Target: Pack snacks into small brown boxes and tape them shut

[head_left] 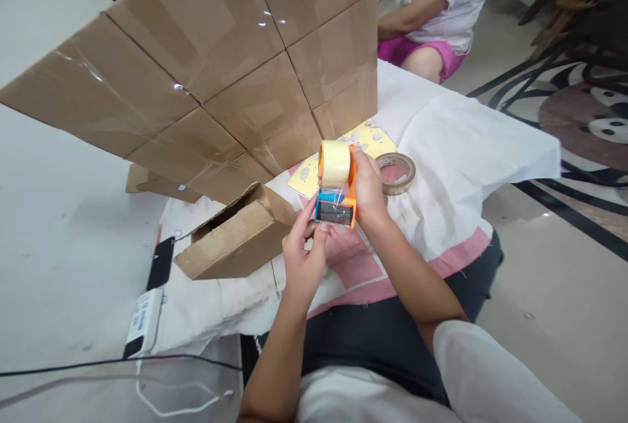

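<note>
An orange and blue tape dispenser (335, 212) with a thick roll of clear yellowish tape (335, 163) is held over the cloth-covered surface. My right hand (367, 187) is wrapped round its orange side. The fingers and thumb of my left hand (304, 256) pinch the lower blue edge, by the cutting end. Just right of my right hand lies a brown tape roll (398, 173). Left of my hands, a small open cardboard box (235, 243) rests on the cloth. Behind them stands a large taped cardboard panel (235, 57), creased into squares.
A white cloth with pink parts (441, 148) covers the surface, with a yellow patterned sheet (307, 178) on it. At the left edge are a black phone (160, 265), a white power strip (144, 321) and cables. A person (432, 24) sits beyond the panel.
</note>
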The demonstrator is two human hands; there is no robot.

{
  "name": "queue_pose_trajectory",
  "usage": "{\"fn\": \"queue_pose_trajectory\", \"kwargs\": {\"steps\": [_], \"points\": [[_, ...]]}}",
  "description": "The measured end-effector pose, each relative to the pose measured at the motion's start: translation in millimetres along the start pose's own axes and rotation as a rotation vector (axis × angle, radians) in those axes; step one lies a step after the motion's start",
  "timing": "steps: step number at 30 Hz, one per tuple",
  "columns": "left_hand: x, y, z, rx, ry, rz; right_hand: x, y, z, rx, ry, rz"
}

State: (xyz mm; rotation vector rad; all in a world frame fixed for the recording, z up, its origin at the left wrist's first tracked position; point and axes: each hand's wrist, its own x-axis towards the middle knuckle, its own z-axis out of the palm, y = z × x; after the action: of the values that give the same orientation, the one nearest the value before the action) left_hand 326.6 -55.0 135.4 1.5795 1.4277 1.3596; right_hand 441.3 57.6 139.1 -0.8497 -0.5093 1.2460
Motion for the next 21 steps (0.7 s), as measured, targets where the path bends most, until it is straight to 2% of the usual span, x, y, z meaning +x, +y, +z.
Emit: {"fn": "queue_pose_trajectory", "kwargs": {"steps": [8, 12, 17, 21], "points": [[0, -4, 3.7, 0.071, 0.023, 0.071, -1, -1, 1, -0.039, 0.081, 0.023], [2, 0, 6.6, 0.075, 0.042, -0.007, -1, -1, 0, -0.060, 0.061, -0.005], [6, 11, 4.3, -0.071, -0.024, -0.174, -1, -4, 0, -0.089, 0.008, -0.088], [7, 15, 2.4, -0.079, -0.046, -0.230, -2, -5, 0, -0.112, 0.051, -0.088]]}}
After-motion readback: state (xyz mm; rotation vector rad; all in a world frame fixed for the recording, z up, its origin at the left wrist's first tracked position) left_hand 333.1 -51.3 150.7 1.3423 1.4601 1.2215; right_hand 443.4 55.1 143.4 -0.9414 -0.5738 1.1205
